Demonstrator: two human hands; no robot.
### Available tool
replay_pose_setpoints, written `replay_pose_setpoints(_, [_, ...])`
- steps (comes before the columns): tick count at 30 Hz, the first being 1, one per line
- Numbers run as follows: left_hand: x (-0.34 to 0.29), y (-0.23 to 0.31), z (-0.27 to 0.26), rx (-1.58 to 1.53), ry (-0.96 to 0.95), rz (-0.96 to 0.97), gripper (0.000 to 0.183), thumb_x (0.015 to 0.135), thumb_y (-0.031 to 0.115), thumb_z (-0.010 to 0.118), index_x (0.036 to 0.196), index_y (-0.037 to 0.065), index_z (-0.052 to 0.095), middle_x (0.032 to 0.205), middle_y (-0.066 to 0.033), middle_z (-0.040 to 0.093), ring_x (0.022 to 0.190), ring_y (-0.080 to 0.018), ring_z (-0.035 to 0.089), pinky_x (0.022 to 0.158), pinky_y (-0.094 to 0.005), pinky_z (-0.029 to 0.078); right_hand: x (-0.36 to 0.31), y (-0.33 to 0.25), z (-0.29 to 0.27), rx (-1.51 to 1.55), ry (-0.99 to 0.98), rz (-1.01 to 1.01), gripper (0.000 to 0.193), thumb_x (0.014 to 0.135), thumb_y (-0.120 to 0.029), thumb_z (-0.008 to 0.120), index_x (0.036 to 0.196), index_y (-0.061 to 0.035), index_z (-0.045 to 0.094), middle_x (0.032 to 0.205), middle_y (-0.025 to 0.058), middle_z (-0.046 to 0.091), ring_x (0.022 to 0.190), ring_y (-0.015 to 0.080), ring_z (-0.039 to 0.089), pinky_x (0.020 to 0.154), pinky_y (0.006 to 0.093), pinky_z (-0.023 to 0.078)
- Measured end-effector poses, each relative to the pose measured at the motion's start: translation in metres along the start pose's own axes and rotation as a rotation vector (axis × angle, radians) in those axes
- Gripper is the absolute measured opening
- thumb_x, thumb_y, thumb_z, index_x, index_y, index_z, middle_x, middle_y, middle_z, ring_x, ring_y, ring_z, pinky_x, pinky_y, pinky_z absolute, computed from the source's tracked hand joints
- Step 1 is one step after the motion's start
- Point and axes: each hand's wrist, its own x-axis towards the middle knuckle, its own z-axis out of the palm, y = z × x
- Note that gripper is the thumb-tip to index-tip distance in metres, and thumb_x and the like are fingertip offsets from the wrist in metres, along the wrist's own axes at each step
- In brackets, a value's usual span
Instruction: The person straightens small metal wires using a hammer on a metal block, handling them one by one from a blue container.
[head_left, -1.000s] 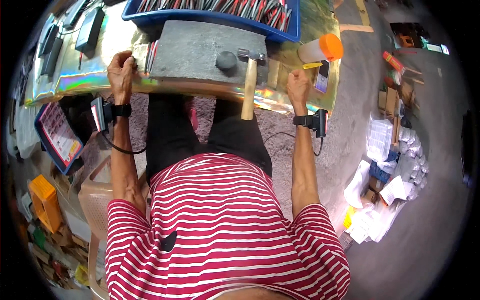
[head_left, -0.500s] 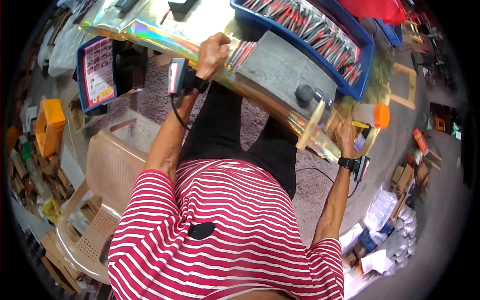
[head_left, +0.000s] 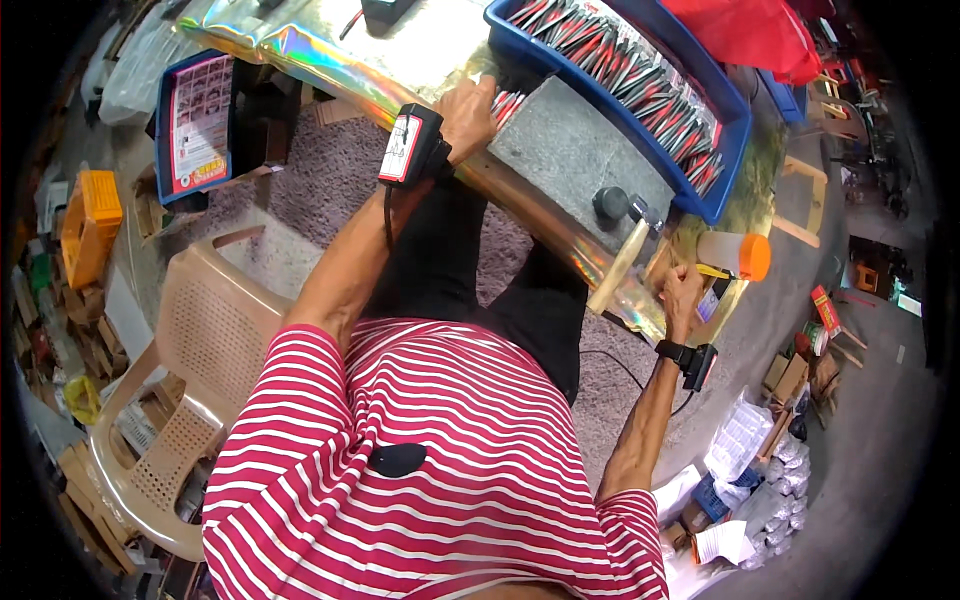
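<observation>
On the near side of the bench my left hand (head_left: 468,118) is closed, its fingers curled beside a small stack of slim red-and-grey pieces (head_left: 508,106). What it grips, if anything, is hidden. A grey slab (head_left: 575,140) lies to the right of that stack. On the slab's right corner rest a hammer with a pale wooden handle (head_left: 618,268) and a round black object (head_left: 610,203). My right hand (head_left: 682,290) is closed at the bench's right end, next to a yellow strip-like piece (head_left: 712,271) and an orange-lidded jar (head_left: 735,256). Its fingers hide whatever they hold.
Behind the slab stands a blue tray (head_left: 735,150) full of slim red-and-grey pieces. A red cloth or bag (head_left: 745,35) is at the far right. To my left are a beige plastic chair (head_left: 215,320), a blue bin (head_left: 165,140) and an orange crate (head_left: 92,225).
My left hand has moved right, closer to the small stack and slab, turning its wrist device into fuller view. The right hand stays by the jar, slightly lower in the picture.
</observation>
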Motion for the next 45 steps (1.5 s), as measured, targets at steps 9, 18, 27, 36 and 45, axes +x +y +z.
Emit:
replay_pose_setpoints(9, [0.004,0.006,-0.004,-0.045,0.019,-0.046,0.019,0.07,0.007,0.048,0.087,-0.001,0.045,0.07,-0.0244,0.054,0.067,-0.0402,0.053,0.06,-0.0454,0.041,-0.024,-0.03,-0.006,0.043,0.192,-0.27,0.007,0.071,-0.005,0.047,0.069,0.0015,0.044,0.057,0.0018,0.043,0.043,0.008,0.042,0.038,0.0207,0.037])
replay_pose_setpoints(18, [0.003,0.004,-0.006,0.073,0.073,0.064,0.018,0.068,0.007,0.047,0.082,-0.004,0.05,0.063,-0.0208,0.054,0.056,-0.0344,0.054,0.052,-0.0426,0.042,-0.037,-0.035,-0.004,0.681,0.216,0.191,0.012,0.073,-0.004,0.055,0.082,0.0031,0.051,0.063,0.0019,0.048,0.047,0.0075,0.044,0.042,0.0195,0.039])
replay_pose_setpoints(27, [-0.015,0.012,-0.049,-1.194,-0.094,-0.221,0.023,0.071,0.008,0.055,0.09,-0.005,0.056,0.066,-0.0087,0.056,0.055,-0.0135,0.053,0.048,-0.0224,0.046,-0.06,-0.116,-0.014,0.925,0.023,0.038,0.012,0.077,-0.007,0.057,0.087,-0.0019,0.053,0.067,0.0006,0.05,0.052,0.0054,0.044,0.046,0.0172,0.038])
replay_pose_setpoints(36, [-0.058,0.079,-0.067,-1.789,-0.504,-0.107,0.017,0.079,0.009,0.05,0.093,0.0,0.047,0.084,-0.0148,0.056,0.064,-0.0155,0.057,0.05,-0.0217,0.051,-0.083,-0.197,0.013,1.154,-0.327,0.022,0.011,0.077,-0.003,0.056,0.087,0.0021,0.054,0.067,0.0014,0.051,0.051,0.0046,0.043,0.044,0.0178,0.036])
replay_pose_setpoints(45, [-0.079,0.1,-0.048,-1.915,-0.597,-0.278,0.015,0.081,0.011,0.051,0.09,-0.001,0.049,0.085,-0.0137,0.057,0.066,-0.0158,0.059,0.054,-0.021,0.052,-0.091,-0.194,0.019,1.309,-0.357,0.009,0.015,0.075,0.001,0.053,0.089,0.0053,0.053,0.074,0.0048,0.053,0.053,0.0051,0.044,0.045,0.0187,0.037])
